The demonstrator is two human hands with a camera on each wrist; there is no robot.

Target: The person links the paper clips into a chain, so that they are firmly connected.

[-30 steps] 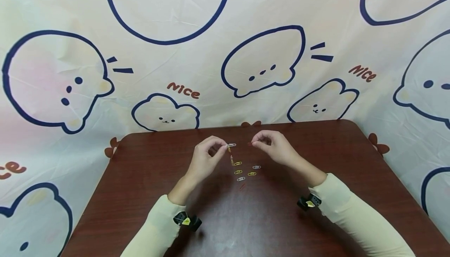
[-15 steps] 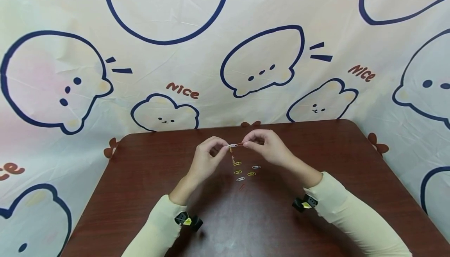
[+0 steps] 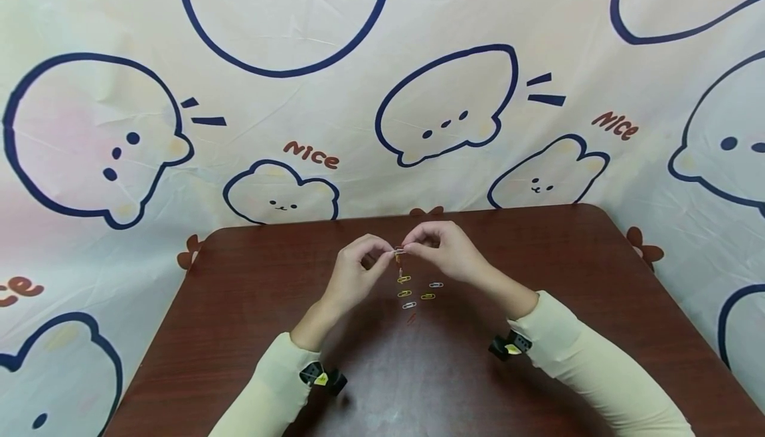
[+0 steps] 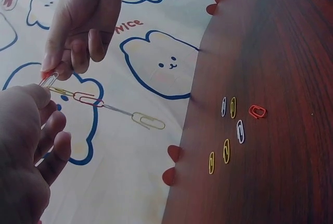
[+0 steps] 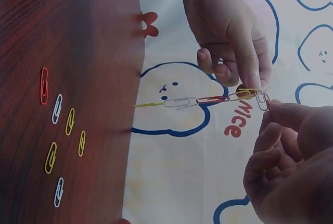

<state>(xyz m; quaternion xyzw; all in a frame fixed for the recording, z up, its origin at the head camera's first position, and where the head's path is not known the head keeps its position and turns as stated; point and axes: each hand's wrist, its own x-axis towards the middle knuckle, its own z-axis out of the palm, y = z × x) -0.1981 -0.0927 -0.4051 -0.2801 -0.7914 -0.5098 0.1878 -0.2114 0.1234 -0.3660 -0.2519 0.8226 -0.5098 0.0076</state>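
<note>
My left hand (image 3: pixel 361 261) pinches a white paper clip (image 5: pixel 261 100) at the top of a hanging chain. Below it the chain runs through a yellow clip (image 4: pixel 61 91), a red clip (image 4: pixel 88 99), a white clip (image 4: pixel 117 110) and a yellow clip (image 4: pixel 149 121). Between thumb and forefinger my right hand (image 3: pixel 445 248) pinches a red paper clip (image 5: pixel 268 102), mostly covered by the fingertips. This red clip touches the white top clip; whether the two are linked I cannot tell. Both hands are close together above the table's far part.
On the brown table (image 3: pixel 239 331) below the hands lie loose paper clips: a red one (image 4: pixel 257 111), white ones (image 4: pixel 240 132) and several yellow ones (image 4: pixel 226 151). A printed cloth (image 3: pixel 358 105) hangs behind the table's far edge.
My right hand has moved left with its red paper clip until it meets the white clip in my left hand. The left hand and the chain have shifted slightly right.
</note>
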